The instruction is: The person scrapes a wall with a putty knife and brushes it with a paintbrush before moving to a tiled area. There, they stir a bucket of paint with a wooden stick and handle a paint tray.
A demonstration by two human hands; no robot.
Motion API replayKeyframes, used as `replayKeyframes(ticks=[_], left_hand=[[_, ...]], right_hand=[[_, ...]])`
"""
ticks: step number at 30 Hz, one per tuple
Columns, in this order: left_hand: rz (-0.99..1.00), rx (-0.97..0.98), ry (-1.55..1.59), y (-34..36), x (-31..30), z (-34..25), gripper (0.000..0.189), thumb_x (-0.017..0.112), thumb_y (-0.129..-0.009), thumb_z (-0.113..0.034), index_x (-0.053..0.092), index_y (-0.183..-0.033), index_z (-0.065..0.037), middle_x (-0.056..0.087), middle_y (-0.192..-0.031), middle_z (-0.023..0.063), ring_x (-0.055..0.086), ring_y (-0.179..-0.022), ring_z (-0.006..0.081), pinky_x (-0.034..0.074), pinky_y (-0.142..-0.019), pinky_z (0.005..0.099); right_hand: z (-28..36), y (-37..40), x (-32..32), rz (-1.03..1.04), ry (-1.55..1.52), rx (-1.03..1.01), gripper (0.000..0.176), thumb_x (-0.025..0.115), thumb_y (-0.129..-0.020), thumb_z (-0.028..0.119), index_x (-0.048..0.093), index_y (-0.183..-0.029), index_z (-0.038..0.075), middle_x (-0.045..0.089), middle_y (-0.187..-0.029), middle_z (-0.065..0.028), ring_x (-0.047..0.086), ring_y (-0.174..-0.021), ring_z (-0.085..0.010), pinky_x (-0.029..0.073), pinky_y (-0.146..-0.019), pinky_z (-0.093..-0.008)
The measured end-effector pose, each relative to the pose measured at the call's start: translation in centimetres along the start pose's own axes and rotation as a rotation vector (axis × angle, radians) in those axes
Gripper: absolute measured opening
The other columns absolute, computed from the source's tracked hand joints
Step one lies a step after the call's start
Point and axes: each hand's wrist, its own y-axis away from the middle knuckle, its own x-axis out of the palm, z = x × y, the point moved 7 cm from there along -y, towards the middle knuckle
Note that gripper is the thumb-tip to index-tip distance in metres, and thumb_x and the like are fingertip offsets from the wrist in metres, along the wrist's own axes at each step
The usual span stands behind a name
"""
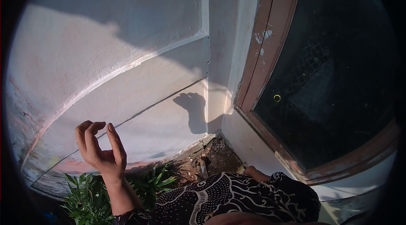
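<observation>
My left hand (101,147) is raised at the lower left, in front of the pale wall (139,98). Its fingers curl over with a gap between them and the thumb, and nothing shows between them. A hand-shaped shadow (193,113) falls on the wall near the corner. The patterned black sleeve (131,216) ends at the left forearm. My right hand is out of view; black patterned cloth (232,197) covers the bottom of the view, with a bit of skin (256,173) beyond it, too little to name.
A brown wooden frame (264,140) with dark glass (325,111) stands at the right. Green plants (86,195) grow below the left hand. Bare soil with debris (218,157) lies at the foot of the wall corner.
</observation>
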Motion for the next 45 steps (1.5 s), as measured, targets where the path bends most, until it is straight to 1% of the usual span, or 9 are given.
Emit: replayKeyframes(ticks=[6,10,18,21,27,33,35,36,45], left_hand=[[0.007,-0.039,-0.532,-1.5,1.5,7.6,0.031,0.059,-0.082,-0.022,0.056,-0.107,-0.003,0.049,-0.117,0.0156,0.041,-0.113,0.0313,0.030,-0.095,0.0427],[0.087,-0.119,-0.599,0.1,3.5,12.1,0.042,0.048,-0.089,-0.032,0.052,-0.117,0.000,0.042,-0.128,0.0202,0.027,-0.125,0.0380,0.021,-0.103,0.0459],[0.264,-0.260,-0.666,2.5,7.9,15.5,0.069,0.030,-0.091,-0.048,0.023,-0.136,0.003,0.017,-0.144,0.0200,0.007,-0.135,0.0352,0.005,-0.108,0.0461],[0.356,-0.329,-0.768,1.9,7.8,14.8,0.073,0.028,-0.090,-0.053,0.021,-0.137,0.003,0.017,-0.144,0.0202,0.008,-0.135,0.0325,0.003,-0.108,0.0464],[0.400,-0.360,-0.803,2.1,7.2,14.4,0.079,0.030,-0.087,-0.059,0.021,-0.137,0.002,0.019,-0.144,0.0181,0.009,-0.136,0.0289,0.000,-0.107,0.0502],[0.436,-0.381,-0.843,1.9,7.0,14.2,0.077,0.029,-0.087,-0.060,0.022,-0.138,-0.003,0.021,-0.144,0.0136,0.011,-0.136,0.0259,0.001,-0.104,0.0577],[0.398,-0.334,-0.870,2.2,7.1,14.5,0.076,0.030,-0.087,-0.060,0.023,-0.138,-0.004,0.022,-0.144,0.0117,0.013,-0.136,0.0256,0.004,-0.102,0.0613],[0.364,-0.294,-0.874,2.3,7.3,14.9,0.075,0.030,-0.087,-0.060,0.024,-0.138,-0.005,0.022,-0.144,0.0108,0.013,-0.136,0.0256,0.005,-0.101,0.0631],[0.212,-0.073,-0.756,3.5,8.0,17.1,0.076,0.029,-0.083,-0.067,0.026,-0.137,-0.013,0.026,-0.143,0.0071,0.018,-0.134,0.0255,0.016,-0.096,0.0685]], right_hand=[[1.1,4.3,-1.8,-0.044,0.214,-0.275,0.024,0.057,-0.065,0.028,0.070,-0.078,0.013,0.064,-0.072,-0.0131,0.063,-0.070,-0.0318,0.050,-0.065,-0.0399],[1.9,3.6,-4.5,-0.201,0.103,-0.166,0.025,0.059,-0.063,0.031,0.069,-0.074,0.012,0.062,-0.068,-0.0148,0.062,-0.066,-0.0321,0.050,-0.063,-0.0404],[0.4,3.0,-5.2,-0.161,-0.194,-0.031,0.025,0.062,-0.072,0.032,0.068,-0.070,0.007,0.059,-0.065,-0.0173,0.059,-0.060,-0.0276,0.047,-0.063,-0.0343],[2.6,6.3,-7.2,-0.305,0.219,-0.308,0.012,0.062,-0.054,0.011,0.065,-0.064,0.006,0.058,-0.067,-0.0192,0.060,-0.062,-0.0349,0.048,-0.055,-0.0407],[-0.4,9.0,-8.8,-0.353,-0.319,-0.364,0.016,0.063,-0.055,0.014,0.064,-0.066,0.002,0.058,-0.067,-0.0193,0.059,-0.061,-0.0347,0.048,-0.056,-0.0415],[0.4,8.8,-9.5,-0.296,-0.049,-0.209,0.017,0.063,-0.060,0.016,0.066,-0.070,0.003,0.060,-0.068,-0.0184,0.061,-0.065,-0.0337,0.049,-0.060,-0.0417],[-1.9,7.4,-7.8,-0.053,-0.409,0.397,0.022,0.055,-0.068,0.021,0.067,-0.076,0.004,0.062,-0.072,-0.0187,0.062,-0.067,-0.0338,0.049,-0.064,-0.0408],[-1.6,8.4,-8.5,-0.146,-0.461,0.470,0.022,0.053,-0.066,0.018,0.067,-0.074,0.003,0.061,-0.072,-0.0203,0.062,-0.066,-0.0346,0.049,-0.065,-0.0406],[1.1,14.0,-6.9,-0.129,-0.649,0.645,0.020,0.056,-0.069,0.014,0.066,-0.071,-0.004,0.062,-0.068,-0.0217,0.063,-0.059,-0.0308,0.051,-0.058,-0.0398]])
